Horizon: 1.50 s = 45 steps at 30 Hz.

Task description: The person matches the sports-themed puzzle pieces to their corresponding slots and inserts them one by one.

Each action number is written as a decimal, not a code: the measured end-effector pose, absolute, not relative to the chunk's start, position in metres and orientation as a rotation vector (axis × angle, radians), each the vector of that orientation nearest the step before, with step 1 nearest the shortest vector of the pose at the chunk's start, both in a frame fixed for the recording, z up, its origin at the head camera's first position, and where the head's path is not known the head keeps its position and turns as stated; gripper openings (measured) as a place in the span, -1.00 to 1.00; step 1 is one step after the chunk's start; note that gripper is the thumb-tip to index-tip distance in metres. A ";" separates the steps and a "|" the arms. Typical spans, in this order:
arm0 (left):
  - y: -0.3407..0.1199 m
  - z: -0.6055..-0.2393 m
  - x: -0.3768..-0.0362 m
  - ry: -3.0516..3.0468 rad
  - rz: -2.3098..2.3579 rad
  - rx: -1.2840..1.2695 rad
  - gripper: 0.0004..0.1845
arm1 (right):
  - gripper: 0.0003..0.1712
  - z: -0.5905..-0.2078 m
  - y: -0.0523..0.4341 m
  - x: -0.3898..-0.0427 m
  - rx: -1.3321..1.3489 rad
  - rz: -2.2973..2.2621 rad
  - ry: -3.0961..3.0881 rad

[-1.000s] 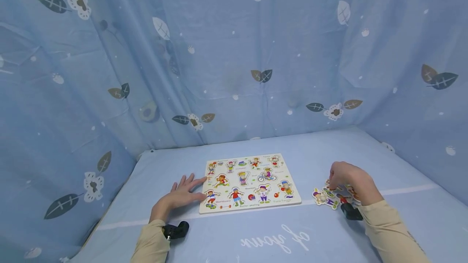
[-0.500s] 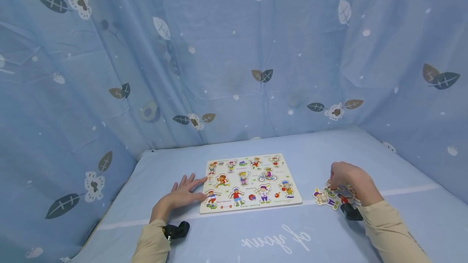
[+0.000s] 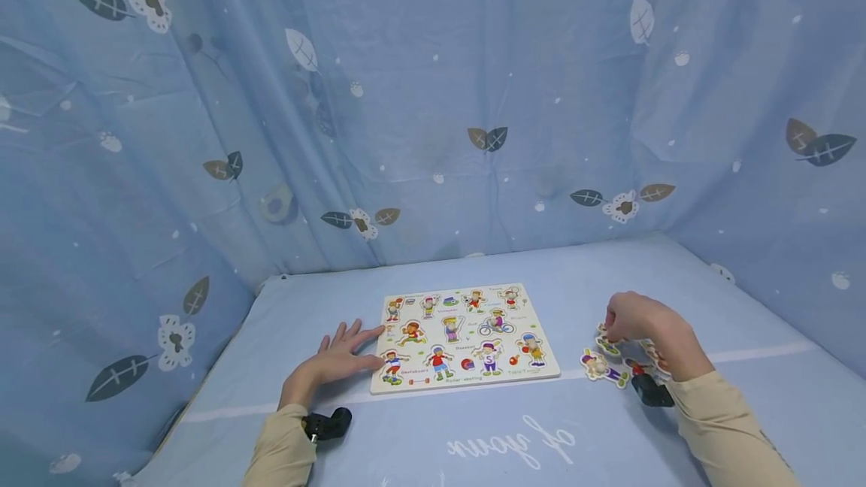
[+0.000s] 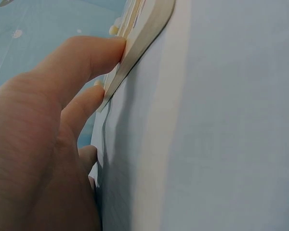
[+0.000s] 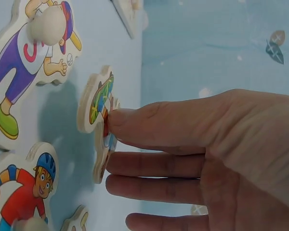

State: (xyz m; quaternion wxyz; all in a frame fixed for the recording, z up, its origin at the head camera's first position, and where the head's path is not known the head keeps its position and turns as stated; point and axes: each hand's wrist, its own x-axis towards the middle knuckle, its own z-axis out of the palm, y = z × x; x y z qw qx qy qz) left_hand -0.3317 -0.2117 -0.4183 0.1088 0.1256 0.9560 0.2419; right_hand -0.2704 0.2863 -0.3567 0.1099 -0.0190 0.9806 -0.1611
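Observation:
My left hand (image 3: 331, 361) lies at the left edge of a wooden peg puzzle board (image 3: 433, 331), fingers spread. In the left wrist view its fingertips (image 4: 116, 48) touch the board's edge (image 4: 144, 41). Over at the right, my right hand (image 3: 646, 328) pinches a wooden puzzle piece (image 5: 100, 108) with a green skateboard printed on it. That piece is tilted and held above the table, casting a shadow; its knob is hidden by the fingers. Nearby lie a baseball-player piece (image 5: 26, 62) in purple trousers and a piece with a blue-helmeted figure (image 5: 26, 197).
More puzzle pieces (image 3: 655, 358) lie partly hidden under the right hand and wrist. A light blue cloth (image 3: 501, 434) covers the table. Patterned blue curtains (image 3: 433, 111) hang behind it. A black wrist camera (image 3: 328, 425) sits on the left wrist.
My right hand has risen slightly, lifting the skateboard piece from the other pieces. The left hand stays at the board's edge. The head view has shifted a little.

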 end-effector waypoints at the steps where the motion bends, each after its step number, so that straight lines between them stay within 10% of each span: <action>1: -0.212 -0.419 -0.332 2.811 0.713 0.371 -0.11 | -0.94 -0.356 0.286 -0.271 -0.061 -0.473 2.883; 20: -0.212 -0.417 -0.338 2.813 0.708 0.361 -0.11 | -0.91 -0.351 0.253 -0.278 -0.212 -0.410 2.999; 45: -0.214 -0.420 -0.336 2.814 0.693 0.392 -0.35 | -0.91 -0.345 0.070 -0.304 -0.619 -0.177 3.099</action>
